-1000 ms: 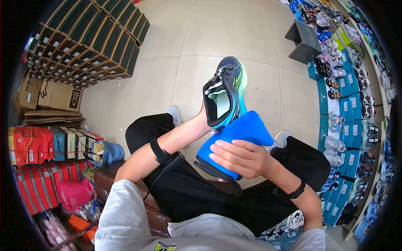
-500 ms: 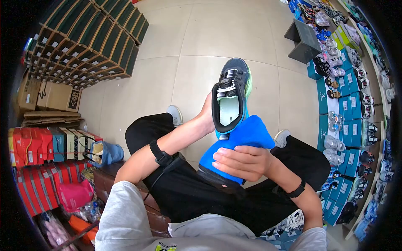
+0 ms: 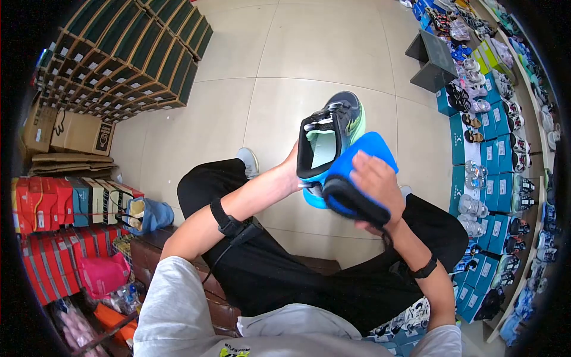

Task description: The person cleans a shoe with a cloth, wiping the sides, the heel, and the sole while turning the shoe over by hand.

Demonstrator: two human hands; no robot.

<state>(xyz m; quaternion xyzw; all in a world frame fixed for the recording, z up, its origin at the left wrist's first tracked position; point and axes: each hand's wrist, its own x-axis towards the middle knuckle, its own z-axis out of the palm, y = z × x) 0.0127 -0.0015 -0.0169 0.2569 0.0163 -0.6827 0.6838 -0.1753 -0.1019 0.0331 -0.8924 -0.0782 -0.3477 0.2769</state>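
A dark sneaker (image 3: pixel 348 113) with a pale green lining and a green and blue sole is held up over the floor, its opening facing me and its toe pointing away. My left hand (image 3: pixel 291 163) grips it from the left; most of those fingers are hidden behind the shoe. Against the shoe's right side lies a blue cloth (image 3: pixel 373 146) with a dark, padded-looking part edged in blue. My right hand (image 3: pixel 379 187) is closed on this cloth, somewhat blurred by motion.
Stacked shoe boxes (image 3: pixel 131 53) stand at the upper left, red boxes (image 3: pixel 50 208) and a denim bag (image 3: pixel 151 215) below them. Rows of shoes on teal boxes (image 3: pixel 489 152) line the right. A grey angled stool (image 3: pixel 433 62) sits on the tiled floor.
My right hand has moved up and right with the blue cloth, turning it so the dark part faces me. The sneaker has tilted, its toe swinging slightly right.
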